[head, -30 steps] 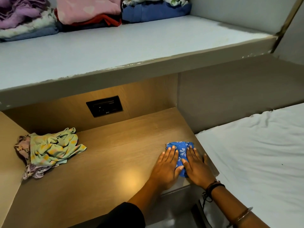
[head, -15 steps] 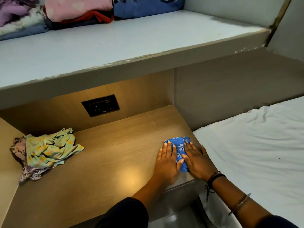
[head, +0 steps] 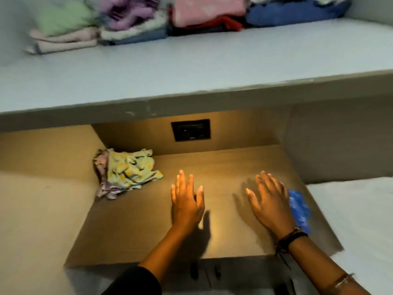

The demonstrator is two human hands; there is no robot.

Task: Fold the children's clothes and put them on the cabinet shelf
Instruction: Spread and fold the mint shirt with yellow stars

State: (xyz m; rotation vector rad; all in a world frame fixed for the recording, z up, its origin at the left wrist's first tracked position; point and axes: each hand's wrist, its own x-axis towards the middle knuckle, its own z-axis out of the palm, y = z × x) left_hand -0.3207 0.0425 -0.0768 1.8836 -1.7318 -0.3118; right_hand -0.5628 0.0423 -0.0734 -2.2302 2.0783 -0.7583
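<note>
Folded blue printed cloth (head: 299, 206) just outboard of right hand (head: 269, 202).
Long axis front-back; both hands spread, empty; left hand (head: 186, 202) farther.

Black sleeve (head: 136, 282) — dark cord wristband (head: 291, 237), thin bangle (head: 342, 281).

Motion blur smears the view, and the frame edges crop the shelf stacks and the bed.

At 12 o'clock, the folded stacks (head: 191, 15) on the cabinet shelf (head: 191, 71) are blurred and cut by the top edge, so single garments cannot be told apart. At 3 o'clock of the right hand (head: 269, 203), the blue printed garment (head: 298, 209) is blurred and partly hidden behind that hand and wrist. At 9 o'clock, the crumpled green-and-yellow garment (head: 129, 169) covers most of a lilac floral one (head: 106, 190). The white bed (head: 361, 220) runs off the right edge.
</note>
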